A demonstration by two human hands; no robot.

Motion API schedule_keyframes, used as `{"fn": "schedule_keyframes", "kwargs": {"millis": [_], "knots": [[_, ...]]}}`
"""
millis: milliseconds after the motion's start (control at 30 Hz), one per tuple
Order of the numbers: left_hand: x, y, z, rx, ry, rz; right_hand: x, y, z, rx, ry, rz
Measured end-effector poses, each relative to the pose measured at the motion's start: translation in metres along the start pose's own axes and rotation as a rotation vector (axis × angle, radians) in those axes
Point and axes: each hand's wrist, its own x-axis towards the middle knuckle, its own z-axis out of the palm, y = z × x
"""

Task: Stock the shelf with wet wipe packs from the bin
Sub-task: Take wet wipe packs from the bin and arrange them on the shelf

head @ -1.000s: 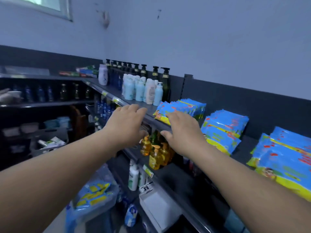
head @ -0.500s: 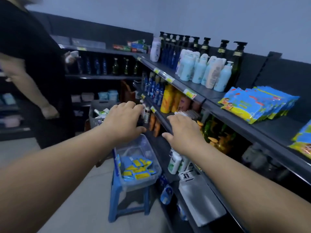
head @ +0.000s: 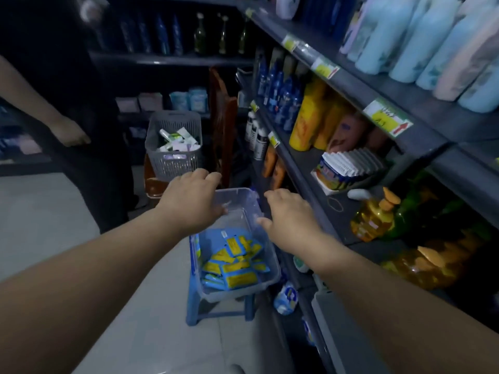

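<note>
A clear plastic bin stands on a small blue stool beside the shelving. Several blue and yellow wet wipe packs lie in its near half. My left hand hovers over the bin's far left rim, fingers relaxed, holding nothing. Over the right rim, my right hand also hangs empty with relaxed fingers. The top shelf on the right carries pale bottles; the wipes stocked there are out of view.
Another person in dark clothes stands at the left. A grey basket of small items sits behind the bin. Shelves at the right hold yellow bottles, pump bottles and a boxed pack. Pale floor lies at lower left.
My view has swung from the top shelf down to the bin. Both empty hands have left the shelf and dropped to just above the bin's rim.
</note>
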Motion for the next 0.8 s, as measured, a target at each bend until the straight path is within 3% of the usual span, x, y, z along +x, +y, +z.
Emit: {"fn": "schedule_keyframes", "kwargs": {"millis": [433,633,800], "knots": [[0.124,-0.015,0.167,-0.079,-0.275,0.018,0.108,0.061,0.147,0.201,-0.179,0.189],[0.151,-0.020,0.263,-0.115,-0.396,0.054,0.128,0.071,0.241,0.224,-0.235,0.224],[0.157,-0.022,0.334,-0.128,-0.483,0.050,0.139,0.076,0.304,0.293,-0.239,0.356]]}}
